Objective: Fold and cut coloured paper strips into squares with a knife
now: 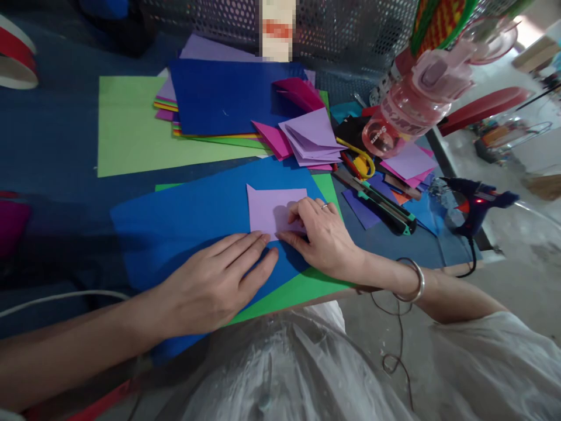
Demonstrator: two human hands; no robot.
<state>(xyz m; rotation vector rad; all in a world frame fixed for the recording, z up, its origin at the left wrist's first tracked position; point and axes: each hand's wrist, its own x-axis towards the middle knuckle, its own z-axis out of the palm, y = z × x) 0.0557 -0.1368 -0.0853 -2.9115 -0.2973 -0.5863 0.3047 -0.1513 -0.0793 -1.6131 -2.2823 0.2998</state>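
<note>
A folded piece of lilac paper (269, 207) lies on a large blue sheet (153, 234), with a small pointed corner sticking up at its upper left. My left hand (219, 275) rests flat, its stretched fingertips touching the paper's lower edge. At the paper's right side, my right hand (322, 234) has curled fingers, with thumb and forefinger closed on the lower right edge. Part of the paper is hidden under those fingers. Beneath the blue sheet, a green sheet (324, 283) shows at the table's front edge.
Behind are stacked coloured sheets (228, 99) and folded lilac papers (311, 137). To the right lie a utility knife (381, 204), yellow-handled scissors (366, 164) and a glue gun (475, 202) with a red light. A pink bottle (407, 111) stands behind them. A tape roll (17, 55) sits far left.
</note>
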